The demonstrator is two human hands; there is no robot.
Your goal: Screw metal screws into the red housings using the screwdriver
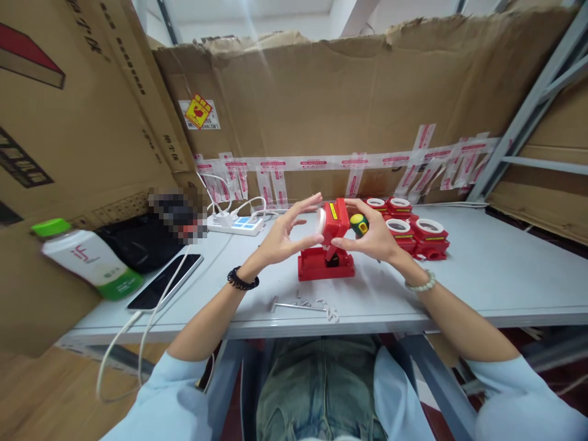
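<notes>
Between my two hands is a red box-shaped housing (339, 220) with a white ring on its left face and a yellow label, tilted on its side. My left hand (287, 233) curves around the ring side, thumb at its lower edge. My right hand (374, 236) grips the opposite side between thumb and fingers. Just below, an open red base (312, 268) with a dark part inside sits on the table; whether the housing touches it I cannot tell. A green and yellow handle (359, 225), like a screwdriver's, shows beside my right fingers.
Several similar red housings (429, 233) with white rings stand at right. In front lie a T-handle wrench (301, 305) and small screws (319, 302). At left are a power strip (236, 225), a phone (166, 283) with a cable, and a bottle (89, 260). Cardboard (312, 98) walls the back.
</notes>
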